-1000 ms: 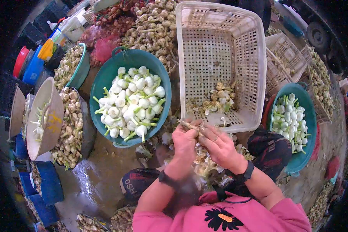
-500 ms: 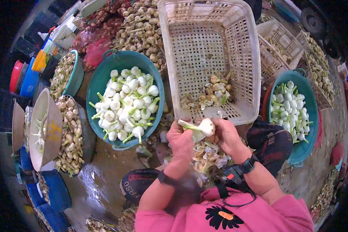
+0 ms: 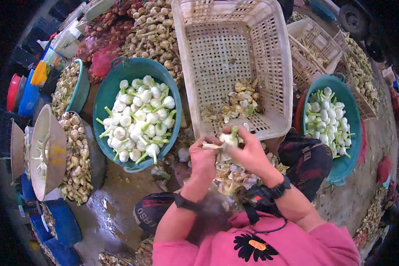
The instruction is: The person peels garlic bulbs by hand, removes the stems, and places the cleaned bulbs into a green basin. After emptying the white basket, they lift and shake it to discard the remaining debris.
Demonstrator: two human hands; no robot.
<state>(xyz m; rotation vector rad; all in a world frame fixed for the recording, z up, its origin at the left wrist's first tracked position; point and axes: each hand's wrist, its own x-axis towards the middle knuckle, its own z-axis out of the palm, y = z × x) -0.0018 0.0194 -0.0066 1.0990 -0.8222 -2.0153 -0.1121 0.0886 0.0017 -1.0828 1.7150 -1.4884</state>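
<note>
My right hand is closed around a white garlic bulb, its short green stem pointing up between thumb and fingers. Beside it my left hand pinches a pale brownish strip of garlic skin that reaches toward the bulb. Both hands are just below the near rim of a whitish plastic crate. Beneath them, a heap of peeled garlic skins lies between my knees. In the crate are several unpeeled garlic bulbs and loose husks.
A green tub of peeled garlic stands left of the crate, and another green tub stands at the right. Unpeeled garlic is piled behind. Farther left are a tilted beige basin and a blue container.
The bulb has passed from lying sideways between both hands to standing stem-up in my right hand. My left hand now holds a strip of skin. The view has shifted slightly.
</note>
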